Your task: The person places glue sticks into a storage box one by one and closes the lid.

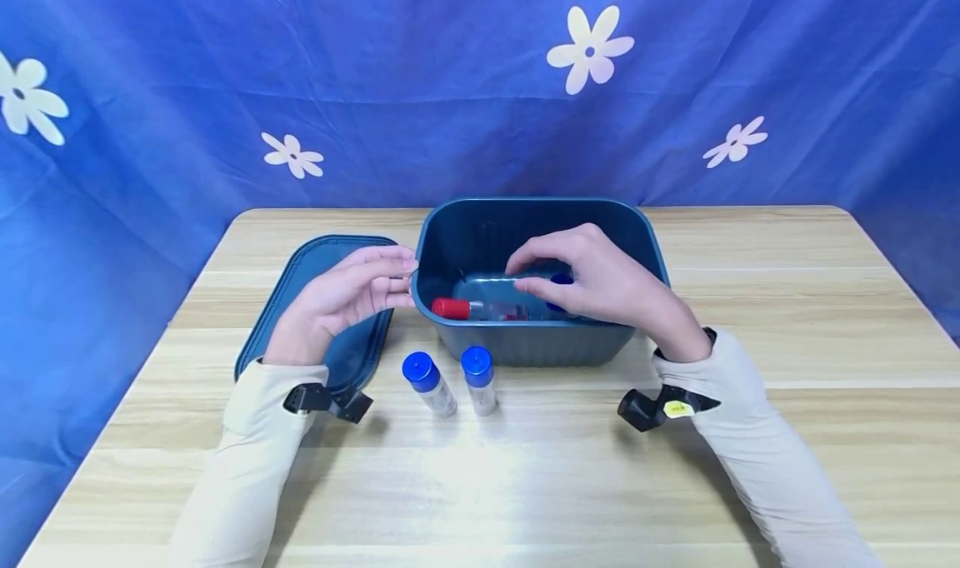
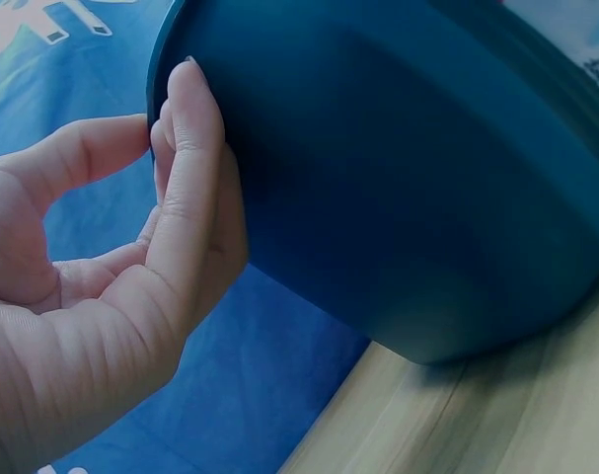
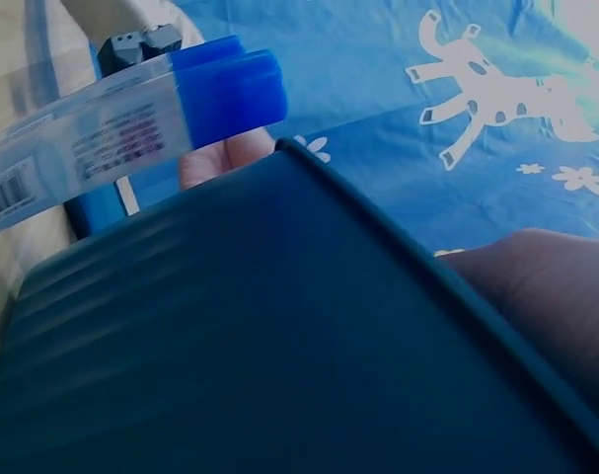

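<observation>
My left hand (image 1: 348, 293) is at the left end of a dark teal bin (image 1: 525, 343). Its fingers lie fairly straight against the outer wall, with the thumb tip right at the rim in the left wrist view. Over the bin's opening is my right hand (image 1: 592, 272), thumb and fingers bent apart with nothing between them. A clear tube with a red cap (image 1: 452, 308) lies inside, along the near wall. Another blue cap (image 1: 561, 279) shows in there, partly hidden by the right thumb.
In front of the bin stand two clear, labelled tubes with blue caps, the left tube (image 1: 441, 400) and the right tube (image 1: 483, 396). A teal lid (image 1: 330, 256) lies on the wooden table (image 1: 787, 326) beneath the left hand. Behind hangs a blue flowered cloth (image 1: 420, 68).
</observation>
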A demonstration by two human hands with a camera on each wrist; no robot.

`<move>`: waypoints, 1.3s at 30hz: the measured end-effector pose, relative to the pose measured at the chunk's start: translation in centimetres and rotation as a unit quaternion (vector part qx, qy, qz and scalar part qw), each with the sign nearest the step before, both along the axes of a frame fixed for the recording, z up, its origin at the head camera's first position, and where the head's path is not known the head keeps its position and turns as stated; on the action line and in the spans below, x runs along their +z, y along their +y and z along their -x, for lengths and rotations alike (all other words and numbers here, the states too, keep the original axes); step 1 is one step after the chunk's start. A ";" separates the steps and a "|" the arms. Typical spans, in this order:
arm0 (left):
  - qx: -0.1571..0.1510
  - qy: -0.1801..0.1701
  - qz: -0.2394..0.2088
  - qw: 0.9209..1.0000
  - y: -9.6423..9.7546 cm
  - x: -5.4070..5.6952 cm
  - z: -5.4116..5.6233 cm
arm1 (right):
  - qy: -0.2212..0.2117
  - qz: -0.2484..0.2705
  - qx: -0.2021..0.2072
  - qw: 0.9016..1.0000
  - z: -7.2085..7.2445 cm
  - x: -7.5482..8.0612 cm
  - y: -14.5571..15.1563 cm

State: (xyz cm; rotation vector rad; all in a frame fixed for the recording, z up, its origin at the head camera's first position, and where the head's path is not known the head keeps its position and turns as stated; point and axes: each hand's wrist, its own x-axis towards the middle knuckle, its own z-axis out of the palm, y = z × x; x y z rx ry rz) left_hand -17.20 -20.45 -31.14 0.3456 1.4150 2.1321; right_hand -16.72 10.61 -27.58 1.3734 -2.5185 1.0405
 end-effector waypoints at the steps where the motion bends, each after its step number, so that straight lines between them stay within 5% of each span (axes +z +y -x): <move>1: 0.001 -0.001 0.003 1.000 0.0 0.0 0.0 | -0.003 -0.001 0.005 1.000 0.0 0.0 -0.1; 9: 0.002 -0.002 0.020 1.000 0.5 -0.1 0.0 | -0.032 -0.052 -0.021 0.998 -0.6 0.3 -0.4; 14: 0.003 -0.003 0.022 1.000 0.5 -0.4 0.1 | -0.020 -0.131 -0.021 0.991 -0.7 2.6 -2.1; 18: 0.000 0.005 0.019 1.000 0.2 -0.3 0.0 | 0.008 -0.224 -0.016 0.974 -0.9 4.1 -4.7; 24: 0.000 0.012 0.022 1.000 0.4 -0.1 -0.1 | 0.010 -0.352 0.018 0.936 0.1 3.0 -7.4; 27: -0.003 0.013 0.025 1.000 0.5 -0.1 -0.1 | -0.002 -0.365 0.042 0.930 1.2 2.4 -7.7; 33: 0.002 0.014 0.028 0.999 0.6 0.0 0.1 | 0.026 -0.334 0.062 0.940 2.7 1.8 -7.9; 39: 0.016 0.007 0.029 0.999 0.2 0.1 -0.1 | 0.030 -0.359 0.077 0.930 2.7 0.8 -8.8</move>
